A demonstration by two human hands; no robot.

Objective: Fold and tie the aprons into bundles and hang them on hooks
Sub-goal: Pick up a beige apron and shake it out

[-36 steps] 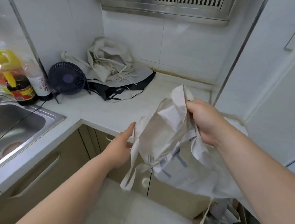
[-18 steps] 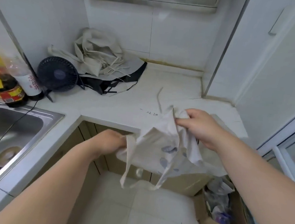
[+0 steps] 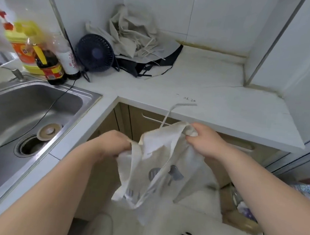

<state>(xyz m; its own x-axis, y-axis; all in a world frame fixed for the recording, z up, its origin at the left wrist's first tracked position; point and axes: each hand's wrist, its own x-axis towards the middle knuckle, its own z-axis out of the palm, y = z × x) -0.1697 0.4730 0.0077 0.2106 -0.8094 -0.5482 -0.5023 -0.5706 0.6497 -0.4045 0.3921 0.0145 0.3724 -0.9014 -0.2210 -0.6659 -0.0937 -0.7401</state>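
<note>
Now: cream apron (image 3: 156, 165) with grey print hangs in the air in front of the inner counter corner, above the floor. Left hand (image 3: 115, 144) grips a bunched side edge. Right hand (image 3: 206, 140) has its fingers curled round the top corner. One strap (image 3: 171, 111) trails up over the countertop (image 3: 216, 103) edge.

Back corner: a heap of cream aprons (image 3: 133, 34) on a black apron (image 3: 136, 67), with a small dark fan (image 3: 95, 53) just beside.

Sink (image 3: 89, 95), left: a round drain plug (image 3: 48, 130) lies loose beside the open drain, and a thin black cable (image 3: 55, 102) crosses the basin.

Cardboard box (image 3: 235, 216), on the floor at lower right: crumpled wrappers, blurred.
</note>
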